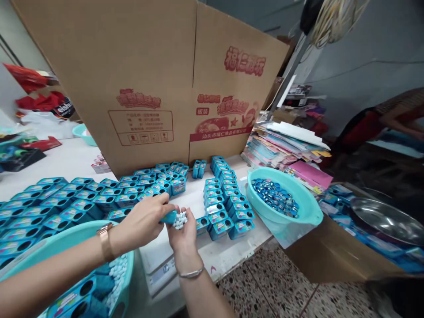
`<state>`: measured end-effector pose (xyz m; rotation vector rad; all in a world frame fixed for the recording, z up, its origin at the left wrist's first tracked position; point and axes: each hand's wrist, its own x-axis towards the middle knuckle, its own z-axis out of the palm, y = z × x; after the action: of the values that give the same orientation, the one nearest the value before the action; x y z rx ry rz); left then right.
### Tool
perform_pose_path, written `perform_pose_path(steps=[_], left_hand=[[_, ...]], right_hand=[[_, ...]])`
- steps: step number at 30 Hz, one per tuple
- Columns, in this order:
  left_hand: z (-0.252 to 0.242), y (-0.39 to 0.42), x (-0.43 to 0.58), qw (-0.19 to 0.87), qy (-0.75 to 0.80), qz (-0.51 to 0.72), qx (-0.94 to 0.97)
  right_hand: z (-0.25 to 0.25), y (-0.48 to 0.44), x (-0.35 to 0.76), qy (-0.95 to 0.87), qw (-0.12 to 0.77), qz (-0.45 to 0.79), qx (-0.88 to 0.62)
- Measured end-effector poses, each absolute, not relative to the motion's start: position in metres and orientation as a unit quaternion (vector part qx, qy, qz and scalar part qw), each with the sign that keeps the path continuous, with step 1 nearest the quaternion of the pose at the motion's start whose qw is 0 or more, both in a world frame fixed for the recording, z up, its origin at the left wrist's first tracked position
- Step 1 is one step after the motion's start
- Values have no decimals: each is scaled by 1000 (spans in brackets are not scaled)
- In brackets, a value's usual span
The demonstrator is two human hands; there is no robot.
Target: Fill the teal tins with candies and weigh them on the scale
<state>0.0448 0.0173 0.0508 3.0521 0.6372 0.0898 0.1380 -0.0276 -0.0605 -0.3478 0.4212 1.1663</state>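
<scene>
My left hand (143,221) pinches a small blue box (169,217) and tips it toward my right hand (182,234). That right hand is cupped palm up and holds a pile of small white candies (180,219). Both hands hover above the white table (225,254), between two groups of blue boxes. Rows of the same blue boxes (66,201) lie to the left, and a stacked column of them (225,201) stands just right of my hands. A gold watch (105,240) is on my left wrist and a thin bracelet (191,274) on my right.
A teal basin (84,229) with boxes and white candies sits under my left forearm. Another teal basin (308,212) with blue lids stands at the table's right end. A large cardboard sheet (159,75) stands behind. Paper stacks (288,145), a steel bowl (387,221) and another person's arm (400,110) are to the right.
</scene>
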Motion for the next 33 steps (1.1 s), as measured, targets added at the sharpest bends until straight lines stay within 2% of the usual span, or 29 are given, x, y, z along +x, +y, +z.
perform_pose_path(steps=[5, 11, 15, 21, 27, 33], left_hand=[[52, 17, 42, 7, 223, 42, 974], [39, 21, 30, 57, 275, 75, 957], [18, 18, 17, 80, 322, 88, 939], [-24, 10, -2, 141, 391, 72, 907], [-53, 10, -11, 146, 415, 59, 896], [-27, 11, -21, 102, 372, 71, 920]], right_hand=[[-57, -27, 140, 191, 802, 540, -167], [-52, -32, 147, 197, 805, 531, -178], [-45, -33, 156, 179, 821, 500, -212], [-43, -37, 165, 150, 792, 555, -207], [-52, -48, 173, 52, 794, 570, -202], [-52, -65, 177, -2, 797, 571, -197]])
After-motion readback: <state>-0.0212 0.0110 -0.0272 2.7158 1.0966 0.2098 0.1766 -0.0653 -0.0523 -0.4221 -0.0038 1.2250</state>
